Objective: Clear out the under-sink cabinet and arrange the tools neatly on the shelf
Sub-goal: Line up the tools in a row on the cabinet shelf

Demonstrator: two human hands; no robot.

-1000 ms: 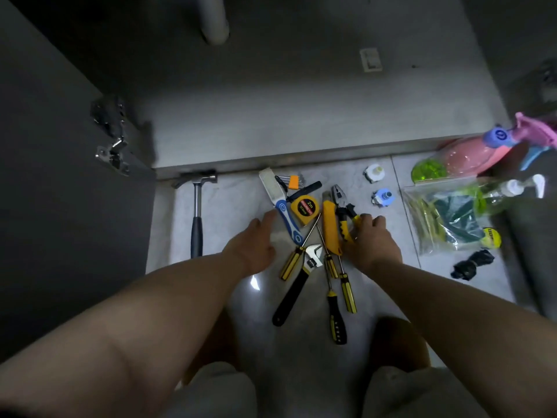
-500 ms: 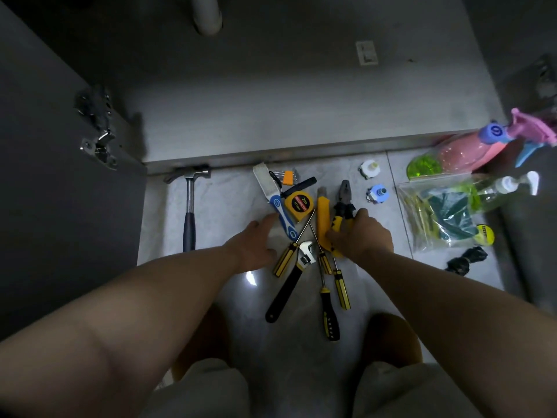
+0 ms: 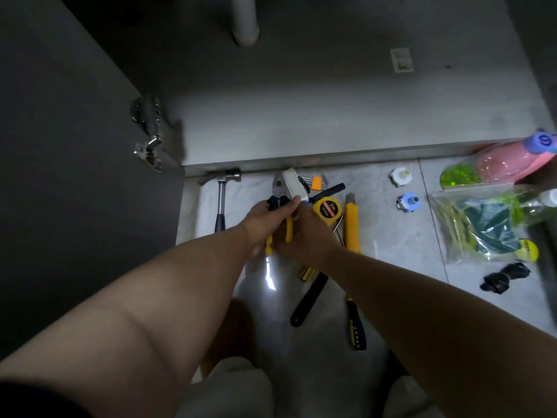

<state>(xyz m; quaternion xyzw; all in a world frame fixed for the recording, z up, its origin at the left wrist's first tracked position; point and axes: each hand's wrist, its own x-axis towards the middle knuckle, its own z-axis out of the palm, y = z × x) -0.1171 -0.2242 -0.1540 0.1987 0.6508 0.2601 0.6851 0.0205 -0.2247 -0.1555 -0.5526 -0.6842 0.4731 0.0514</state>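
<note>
Both hands meet on the yellow-handled pliers [image 3: 278,194], held above the tiled floor with the jaws pointing at the cabinet. My left hand [image 3: 265,220] grips the handles from the left; my right hand [image 3: 304,233] holds them from the right. Under and beside the hands lie a yellow tape measure [image 3: 327,207], a yellow utility knife [image 3: 352,223], a white-headed brush [image 3: 294,181], hex keys [image 3: 315,181], a black-handled wrench [image 3: 309,300] and a screwdriver [image 3: 355,324]. A hammer [image 3: 222,191] lies to the left. The cabinet shelf [image 3: 331,116] is bare.
The open cabinet door [image 3: 75,176] with hinges stands at the left. A drain pipe [image 3: 244,19] hangs over the shelf. At the right lie two small caps [image 3: 401,177], a clear bag of cleaning items [image 3: 482,224], a pink spray bottle [image 3: 512,158] and a black bundle [image 3: 503,277].
My right hand lifted the pliers out of the tool pile and carried them left; my left hand came up and took hold of the handles too. The camera view shifted.
</note>
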